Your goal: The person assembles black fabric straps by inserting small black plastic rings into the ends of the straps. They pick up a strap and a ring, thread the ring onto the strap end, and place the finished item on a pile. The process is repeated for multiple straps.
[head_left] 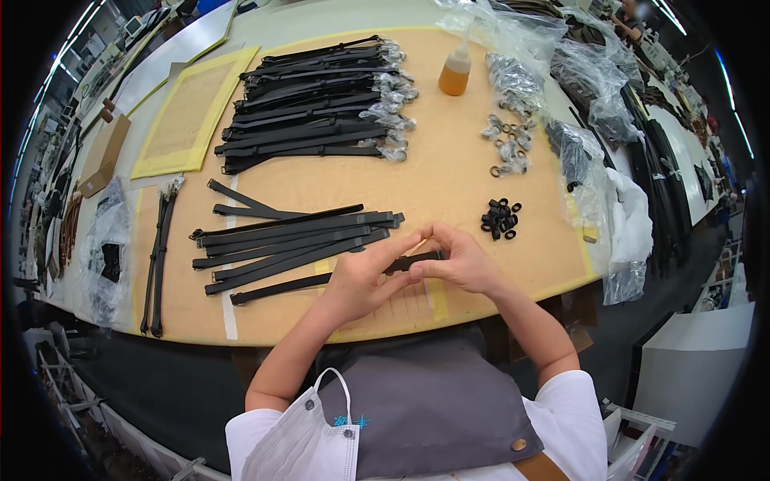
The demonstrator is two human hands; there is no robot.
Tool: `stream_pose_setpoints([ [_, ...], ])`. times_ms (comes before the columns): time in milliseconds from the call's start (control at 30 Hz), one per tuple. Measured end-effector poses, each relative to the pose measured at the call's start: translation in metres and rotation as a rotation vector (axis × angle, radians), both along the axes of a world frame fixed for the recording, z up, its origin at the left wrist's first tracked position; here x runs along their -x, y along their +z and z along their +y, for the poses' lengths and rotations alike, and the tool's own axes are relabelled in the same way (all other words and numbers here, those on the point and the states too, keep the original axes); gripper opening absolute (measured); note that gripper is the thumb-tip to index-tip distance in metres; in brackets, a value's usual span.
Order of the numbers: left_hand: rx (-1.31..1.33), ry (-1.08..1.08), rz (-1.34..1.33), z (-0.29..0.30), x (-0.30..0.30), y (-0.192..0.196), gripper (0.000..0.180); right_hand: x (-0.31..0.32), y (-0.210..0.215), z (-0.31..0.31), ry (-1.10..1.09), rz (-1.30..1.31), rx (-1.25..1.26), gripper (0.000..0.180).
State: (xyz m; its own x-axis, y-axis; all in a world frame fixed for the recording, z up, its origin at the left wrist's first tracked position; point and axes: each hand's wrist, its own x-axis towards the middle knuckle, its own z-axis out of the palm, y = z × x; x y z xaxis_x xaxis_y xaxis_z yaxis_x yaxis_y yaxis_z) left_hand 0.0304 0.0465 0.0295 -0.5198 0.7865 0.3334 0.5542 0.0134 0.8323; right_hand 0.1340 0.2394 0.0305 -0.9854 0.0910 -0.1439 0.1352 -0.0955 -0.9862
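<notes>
Strap (282, 287), held, slants from near left to far right.

From the two bare hands, the left hand (361, 276) and the right hand (463, 260), sharing one black strap (281, 289), count: at nine o'clock, at least six loose straps (281, 238); at ten, one yellow-edged board (192, 116) and one cardboard box (104, 159); at eleven, over ten piled straps (309, 104); just past twelve, one bottle (455, 74); at two, over a dozen black rings (499, 220).
</notes>
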Motion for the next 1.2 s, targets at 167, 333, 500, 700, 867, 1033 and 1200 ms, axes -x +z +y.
stream_pose_setpoints([
  [167, 0.059, -0.001, 0.015, -0.008, 0.005, -0.003, 0.027, 0.025, 0.016, 0.128, -0.365, 0.051, -1.161, 0.019],
  [333, -0.001, 0.008, -0.004, -0.005, 0.009, -0.002, 0.024, 0.02, -0.003, 0.171, -0.256, -0.115, -1.424, 0.02],
  [500, -0.042, 0.04, -0.039, -0.005, 0.018, -0.006, 0.025, 0.032, -0.011, 0.153, -0.277, 0.014, -1.126, 0.014],
  [700, -0.131, 0.156, -0.197, -0.014, 0.023, 0.005, 0.025, 0.026, 0.009, 0.053, -0.099, 0.198, 0.045, 0.015],
  [867, -0.112, 0.135, -0.267, -0.017, 0.022, 0.018, 0.025, 0.019, -0.002, 0.014, -0.056, 0.397, 0.102, 0.023],
  [1033, -0.12, 0.107, -0.191, -0.016, 0.02, 0.018, 0.024, 0.015, -0.006, 0.009, -0.071, 0.368, 0.132, 0.025],
  [1200, -0.105, 0.139, -0.227, -0.017, 0.015, 0.029, 0.021, 0.014, -0.01, 0.006, -0.094, 0.467, 0.082, 0.033],
])
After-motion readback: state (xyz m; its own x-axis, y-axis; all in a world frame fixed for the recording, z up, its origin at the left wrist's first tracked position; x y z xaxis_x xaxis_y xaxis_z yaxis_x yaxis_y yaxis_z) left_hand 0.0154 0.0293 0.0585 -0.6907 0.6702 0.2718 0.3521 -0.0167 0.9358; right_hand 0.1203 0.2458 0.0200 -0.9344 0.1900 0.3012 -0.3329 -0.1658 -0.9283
